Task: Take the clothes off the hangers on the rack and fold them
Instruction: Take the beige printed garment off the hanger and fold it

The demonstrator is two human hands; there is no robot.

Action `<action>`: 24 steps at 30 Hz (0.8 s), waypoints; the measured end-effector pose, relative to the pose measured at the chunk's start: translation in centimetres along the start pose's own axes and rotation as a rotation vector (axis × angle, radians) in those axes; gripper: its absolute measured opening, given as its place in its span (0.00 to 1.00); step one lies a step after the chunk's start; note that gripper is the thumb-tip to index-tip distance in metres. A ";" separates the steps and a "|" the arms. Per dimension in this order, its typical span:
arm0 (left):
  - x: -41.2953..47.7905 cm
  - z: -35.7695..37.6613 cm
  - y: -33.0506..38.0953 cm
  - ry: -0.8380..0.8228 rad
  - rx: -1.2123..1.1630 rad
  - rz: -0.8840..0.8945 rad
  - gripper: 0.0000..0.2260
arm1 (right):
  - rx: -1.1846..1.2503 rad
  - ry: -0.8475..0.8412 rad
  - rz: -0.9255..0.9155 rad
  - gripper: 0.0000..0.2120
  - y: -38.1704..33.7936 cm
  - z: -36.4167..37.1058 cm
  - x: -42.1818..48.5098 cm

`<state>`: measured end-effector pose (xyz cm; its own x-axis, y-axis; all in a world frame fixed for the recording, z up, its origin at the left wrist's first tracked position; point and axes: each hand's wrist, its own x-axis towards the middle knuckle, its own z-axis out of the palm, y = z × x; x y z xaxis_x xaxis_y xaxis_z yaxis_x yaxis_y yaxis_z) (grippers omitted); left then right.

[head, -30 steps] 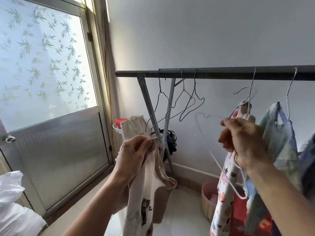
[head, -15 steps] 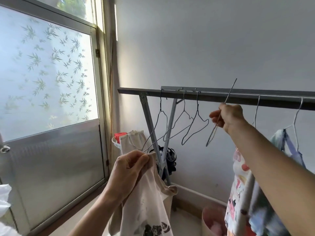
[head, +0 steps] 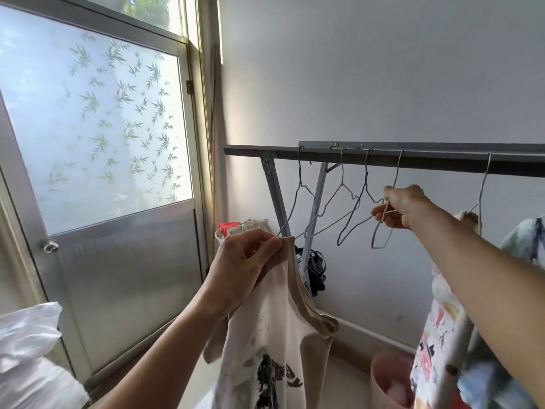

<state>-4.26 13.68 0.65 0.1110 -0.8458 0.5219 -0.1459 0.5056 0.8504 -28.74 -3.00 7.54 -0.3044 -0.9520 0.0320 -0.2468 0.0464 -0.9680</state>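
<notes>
My left hand grips the top edge of a cream top with tan trim and a dark print, which hangs down in front of me. My right hand pinches a bare wire hanger whose hook sits over the dark metal rack bar. Three more bare wire hangers hang on the bar to its left. To the right, a hanger carries a patterned garment partly hidden by my right arm.
A frosted glass door with a leaf pattern stands at the left, its knob low down. A white bag lies at the bottom left. A pink basket sits on the floor under the rack. Dark items hang by the rack's leg.
My right hand lifted the bare hanger up from beside the patterned garments and hooked it over the rack bar. My left hand kept hold of the cream top.
</notes>
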 end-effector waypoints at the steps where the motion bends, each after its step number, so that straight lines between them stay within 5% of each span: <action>1: -0.1 -0.1 0.3 0.006 0.022 0.016 0.05 | -0.036 0.013 -0.020 0.12 0.3 0.1 -0.2; 6: -0.5 -1.4 1.0 0.013 0.129 0.033 0.05 | -0.347 0.149 -0.239 0.28 2.6 0.2 -3.0; 9: -0.7 -2.3 1.2 -0.019 0.219 0.036 0.04 | -0.268 0.314 -0.698 0.18 4.3 1.1 -8.9; 11: -0.8 -2.8 1.3 -0.014 0.264 0.047 0.05 | -0.199 0.204 -0.858 0.10 5.7 2.4 -12.9; 17: -1.7 -3.7 1.6 0.009 0.264 0.049 0.05 | -0.460 -0.353 -0.656 0.09 12.1 7.8 -16.7; 24: -3.2 -7.2 1.8 0.033 0.213 -0.026 0.06 | -0.593 -0.458 -0.437 0.12 15.5 7.7 -15.5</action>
<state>2.21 18.49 0.95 0.1485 -0.8501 0.5052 -0.3464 0.4338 0.8318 -20.76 10.13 -9.91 0.2986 -0.9434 0.1440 -0.7328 -0.3233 -0.5987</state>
